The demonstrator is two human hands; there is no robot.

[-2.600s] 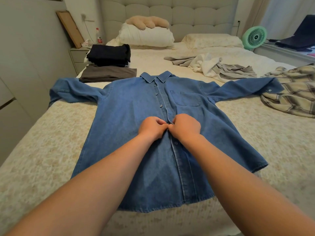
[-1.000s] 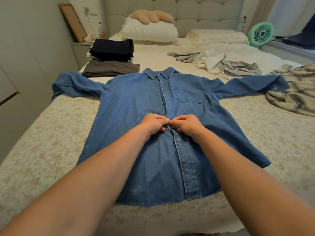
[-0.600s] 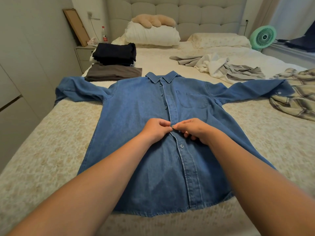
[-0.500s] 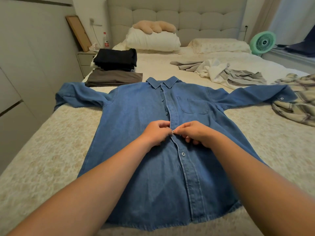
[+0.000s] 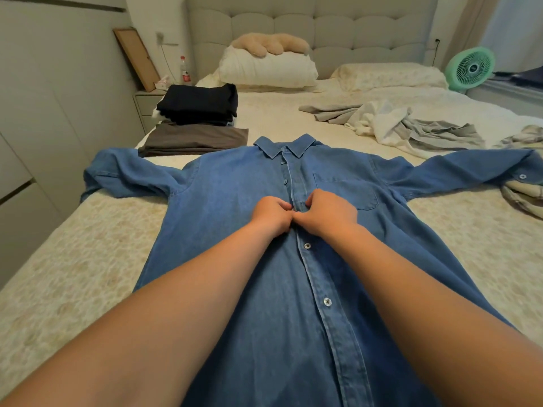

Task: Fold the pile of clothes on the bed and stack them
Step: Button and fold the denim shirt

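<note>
Across the bed: a blue denim button-up shirt (image 5: 235,230) lies front up and flat on the cream patterned bedspread (image 5: 73,259), collar toward the headboard, both sleeves spread out to the sides; its hem runs off the lower edge of view
Left hand: the left hand (image 5: 271,214) has fingers curled, pinching the shirt's front strip at mid-chest; its knuckles touch the other hand
Right hand: the right hand (image 5: 329,211) is curled the same way on the other side of the strip, pinching the cloth just below the chest pocket; what sits between the fingertips is hidden
Buttons: two pale buttons show fastened below the hands; small ones show above them toward the collar
Folded stack: a folded black garment (image 5: 199,104) sits on a folded dark grey garment (image 5: 194,139), just beyond the shirt's left shoulder, near the bed's left edge
Unfolded clothes: a crumpled heap of grey and white garments (image 5: 396,124) lies beyond the right sleeve; a beige plaid garment (image 5: 523,198) lies under that sleeve's cuff at the right edge
Head of bed: a white pillow (image 5: 267,69) with a tan plush toy (image 5: 270,44) on top; a second cream pillow (image 5: 388,74) beside it
Surroundings: a mint-green round fan (image 5: 470,67) stands at the far right; a nightstand (image 5: 145,105) at the left carries a bottle
</note>
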